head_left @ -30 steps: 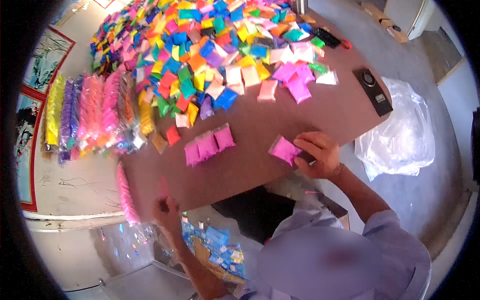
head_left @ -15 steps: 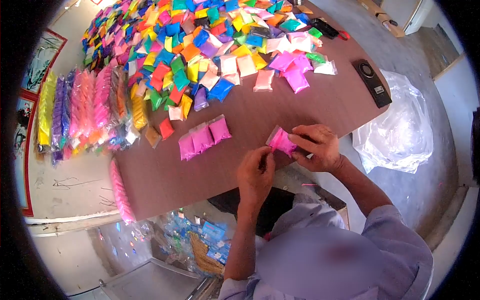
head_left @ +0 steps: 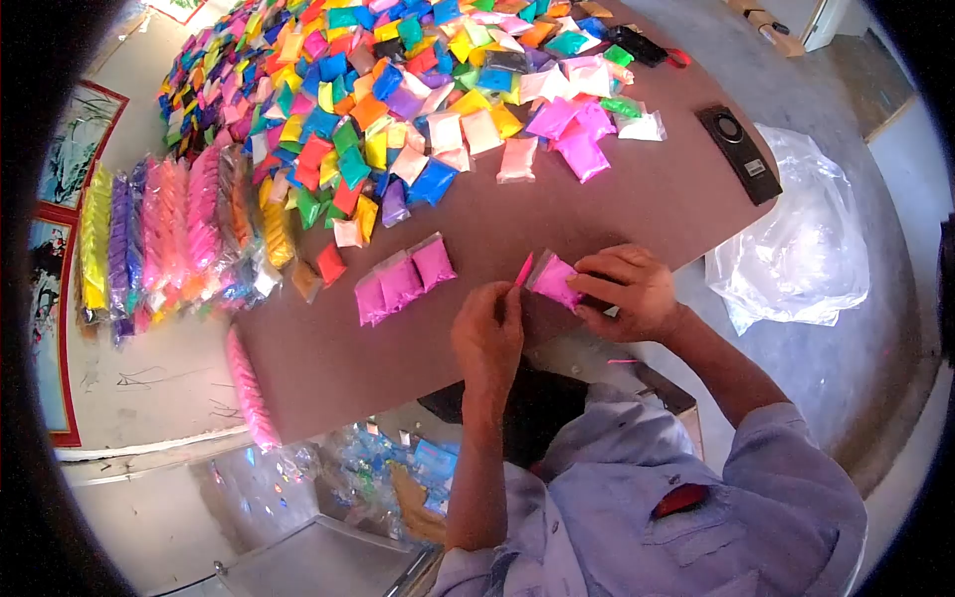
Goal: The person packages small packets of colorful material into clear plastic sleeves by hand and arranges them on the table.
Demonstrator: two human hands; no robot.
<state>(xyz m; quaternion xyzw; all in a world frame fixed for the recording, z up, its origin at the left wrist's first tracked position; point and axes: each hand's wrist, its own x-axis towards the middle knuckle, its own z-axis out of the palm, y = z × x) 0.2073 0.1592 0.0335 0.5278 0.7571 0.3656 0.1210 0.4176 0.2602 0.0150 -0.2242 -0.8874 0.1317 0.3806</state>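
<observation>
My right hand (head_left: 629,294) grips a small clear packet with pink filling (head_left: 553,280) between thumb and fingers, just above the near side of the table. My left hand (head_left: 487,333) is closed in a pinch on a thin, bright pink strip (head_left: 524,270), which points upward beside the packet's clear left edge. Whether the strip touches the packet I cannot tell. To the left, a joined row of pink packets (head_left: 403,282) lies flat on the brown tabletop (head_left: 328,378).
A large heap of multicoloured packets (head_left: 348,109) covers the far side. Bundled packet strips (head_left: 164,229) hang at the left edge, and a pink strip of packets (head_left: 251,388) lies at the near-left corner. A black device (head_left: 738,154) sits right, near a clear plastic bag (head_left: 791,239).
My left hand has moved slightly left and down, away from the packet. The pink strip, which lay across the packet, now stands apart, angled upward. My right hand keeps its hold.
</observation>
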